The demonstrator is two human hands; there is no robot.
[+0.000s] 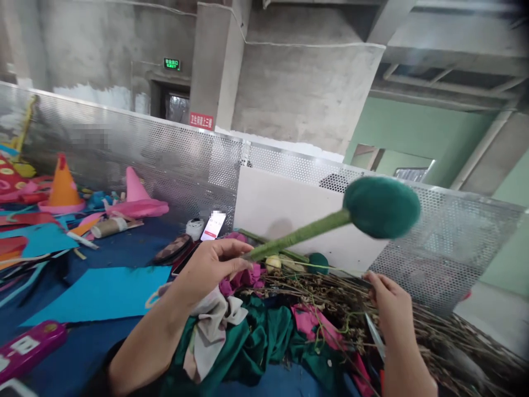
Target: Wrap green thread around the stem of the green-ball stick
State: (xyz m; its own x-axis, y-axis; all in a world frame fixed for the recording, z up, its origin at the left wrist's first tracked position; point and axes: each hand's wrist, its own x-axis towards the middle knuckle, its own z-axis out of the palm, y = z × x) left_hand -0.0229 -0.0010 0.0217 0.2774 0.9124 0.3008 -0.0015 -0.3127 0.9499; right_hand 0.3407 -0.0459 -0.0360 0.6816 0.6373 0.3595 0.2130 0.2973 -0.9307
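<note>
Left hand (209, 264): fingers closed around the green stem (297, 236), whose teal ball (382, 207) stood above the dried twigs (330, 292). Right hand (386, 300) rested on those twigs; its fingers' grip could not be determined.

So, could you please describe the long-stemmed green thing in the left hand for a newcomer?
Find the perforated metal screen at the back, then the white board against it. In front of that board the left hand holds up a light green wrapped stem. Its big dark teal oval head sets it apart from the dry brown twigs below.
</note>
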